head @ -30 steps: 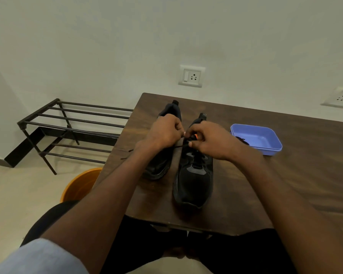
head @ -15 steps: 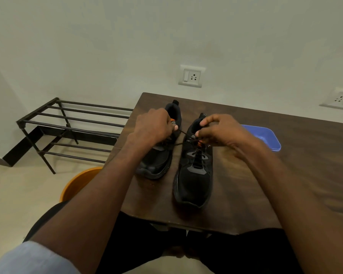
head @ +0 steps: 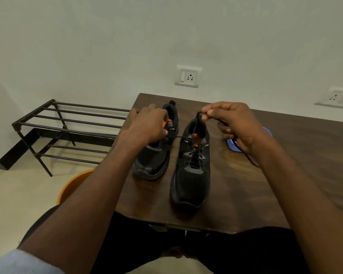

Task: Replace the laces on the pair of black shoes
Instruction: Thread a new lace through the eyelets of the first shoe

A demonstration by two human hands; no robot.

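Note:
Two black shoes with orange lining stand on the dark wooden table [head: 236, 194], toes toward me. The right shoe [head: 191, 173] carries a black lace [head: 195, 157] through its eyelets. My left hand [head: 149, 125] pinches one lace end, stretched taut to the left over the left shoe [head: 153, 159]. My right hand [head: 234, 123] pinches the other lace end above the right shoe's heel, and a dark strand hangs below that wrist.
A blue plastic tray [head: 233, 144] sits behind my right hand, mostly hidden. A black metal shoe rack [head: 67, 127] stands left of the table against the wall. An orange bucket [head: 73, 186] is on the floor by my left knee. Wall sockets are above the table.
Both hands started together over the right shoe's tongue and have pulled apart, left hand leftward and right hand up and right, drawing the lace ends out taut.

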